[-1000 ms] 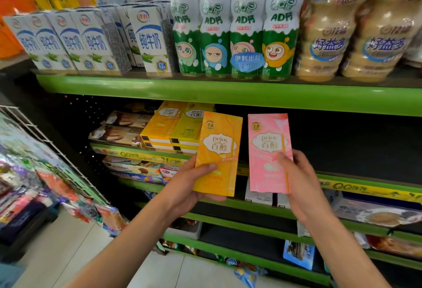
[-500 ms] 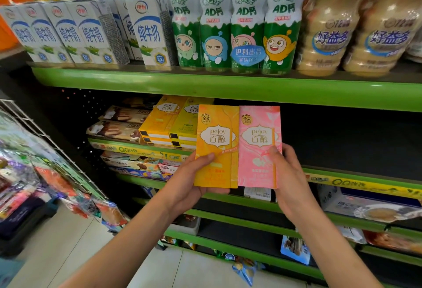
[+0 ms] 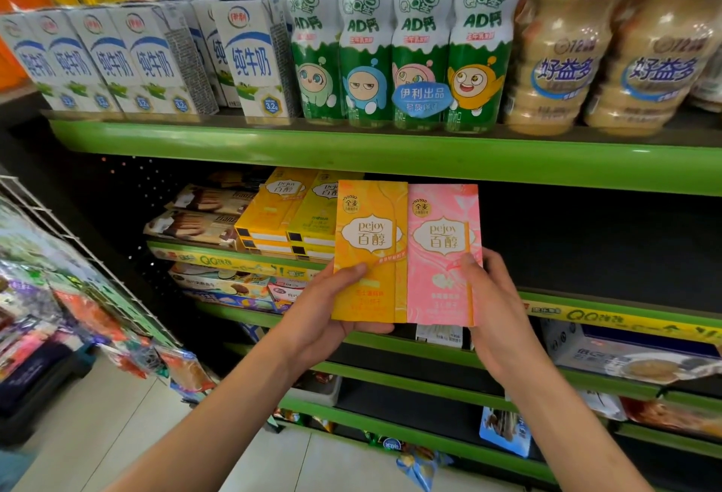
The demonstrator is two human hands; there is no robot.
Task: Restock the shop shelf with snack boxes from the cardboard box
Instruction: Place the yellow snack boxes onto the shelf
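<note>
Green-edged shop shelves (image 3: pixel 351 148), tiled floor (image 3: pixel 97 413)

Two snack boxes are held upright, edges touching, at frame centre: left box (image 3: pixel 371 253) in the left hand (image 3: pixel 328 319), right box (image 3: pixel 443 257) in the right hand (image 3: pixel 496 316). Stacked boxes (image 3: pixel 289 218) lie on the shelf (image 3: pixel 234 261) behind, left of them. Milk cartons (image 3: pixel 156 62) and bottles (image 3: pixel 394 54) stand on the upper shelf (image 3: pixel 351 155).

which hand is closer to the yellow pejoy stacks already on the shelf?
Left. The left hand, holding the orange box, sits just below and right of the yellow stacks. The right hand, holding the pink box, is farther right.
</note>
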